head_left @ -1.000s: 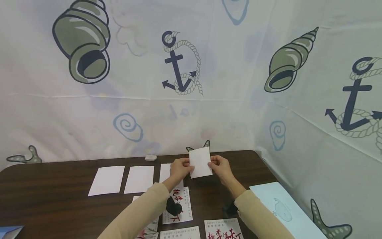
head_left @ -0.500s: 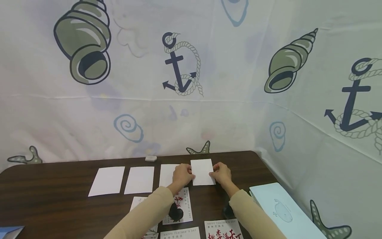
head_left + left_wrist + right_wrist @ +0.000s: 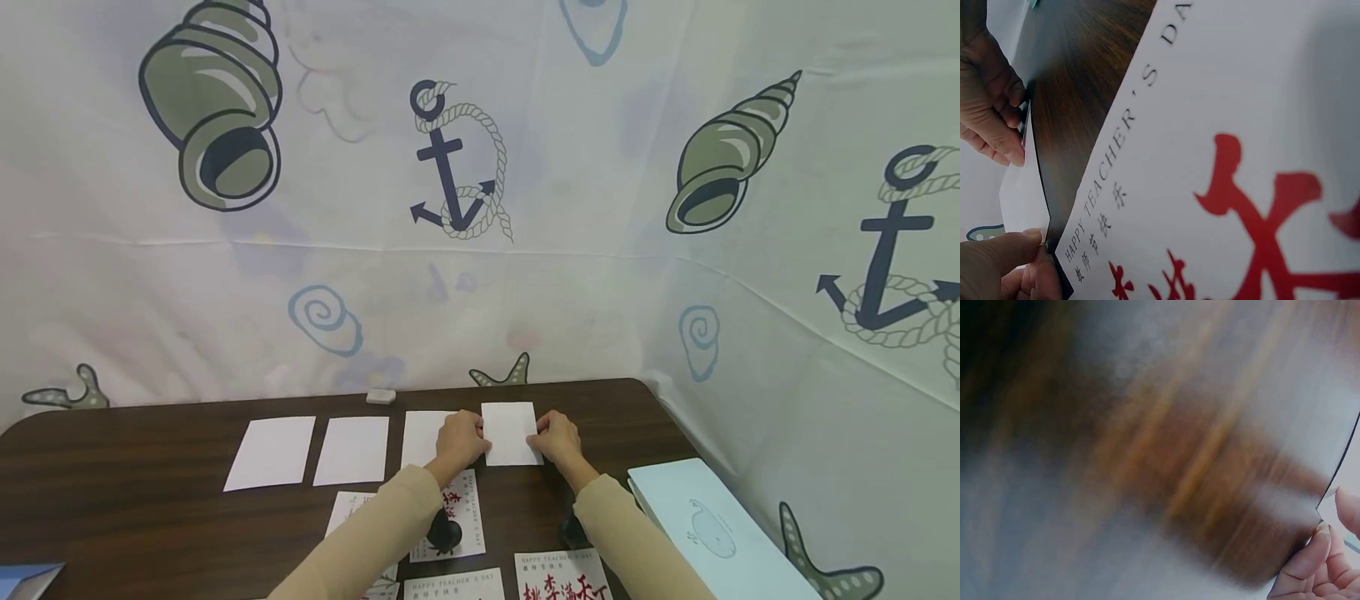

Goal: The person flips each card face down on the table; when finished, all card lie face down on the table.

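Both hands, left hand point(image 3: 459, 437) and right hand point(image 3: 557, 434), pinch a plain white card point(image 3: 512, 432) lying flat on the bench point(image 3: 150, 508).

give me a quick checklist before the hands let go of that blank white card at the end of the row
1. Both hands on the card: left hand pinches its left edge, right hand its right edge. Ok.
2. Card lying flat on the table: looks down in the head view, but contact is not certain. Cannot tell.
3. In line with the three blank cards to its left: it sits slightly higher in the head view. Not ok.
4. No overlap with the neighbouring card: the left hand hides the gap. Cannot tell.
5. Apart from the printed cards in front: dark table shows between. Ok.
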`<state>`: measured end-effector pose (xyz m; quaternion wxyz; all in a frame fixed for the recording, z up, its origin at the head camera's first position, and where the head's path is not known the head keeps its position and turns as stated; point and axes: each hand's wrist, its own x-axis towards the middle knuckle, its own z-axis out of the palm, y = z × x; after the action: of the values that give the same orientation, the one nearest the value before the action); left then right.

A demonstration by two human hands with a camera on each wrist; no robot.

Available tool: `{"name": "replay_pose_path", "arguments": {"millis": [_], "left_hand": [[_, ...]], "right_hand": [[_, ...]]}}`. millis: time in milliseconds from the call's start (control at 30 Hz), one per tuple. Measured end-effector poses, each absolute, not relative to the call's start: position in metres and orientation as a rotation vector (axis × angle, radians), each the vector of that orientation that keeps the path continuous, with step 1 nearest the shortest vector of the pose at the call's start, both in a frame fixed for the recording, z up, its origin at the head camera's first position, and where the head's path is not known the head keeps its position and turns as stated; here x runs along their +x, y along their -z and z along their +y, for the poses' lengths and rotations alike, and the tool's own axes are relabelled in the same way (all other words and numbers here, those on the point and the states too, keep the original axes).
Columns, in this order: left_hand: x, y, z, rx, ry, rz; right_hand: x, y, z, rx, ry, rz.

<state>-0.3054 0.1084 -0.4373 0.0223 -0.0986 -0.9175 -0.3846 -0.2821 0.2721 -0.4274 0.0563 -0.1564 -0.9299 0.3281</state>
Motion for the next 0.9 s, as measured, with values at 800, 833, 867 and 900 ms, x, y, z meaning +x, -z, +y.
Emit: {"name": "replay_pose_path", "arguments": {"millis": [800,833,867,900], "left_hand": [[-0.283,0.392,0.027,-0.51,1.652,-2.726],[-0.279,0.392,0.015,-0.496,1.655,-2.734],[-0.274,0.392,0.003,-0.483,1.65,-2.746],[-0.269,0.393,-0.01,-0.468,1.644,-2.759]], "right_hand": [[-0.255,0.399,0.215,-0.172,-1.508,-2.483],[-0.249,0.4,0.206,-0.133,-1.538,-2.498],[-0.244,0.401,0.197,-0.08,-1.563,-2.515],[-0.238,0.403,0.188,-0.032,-1.588,-2.543]]}}
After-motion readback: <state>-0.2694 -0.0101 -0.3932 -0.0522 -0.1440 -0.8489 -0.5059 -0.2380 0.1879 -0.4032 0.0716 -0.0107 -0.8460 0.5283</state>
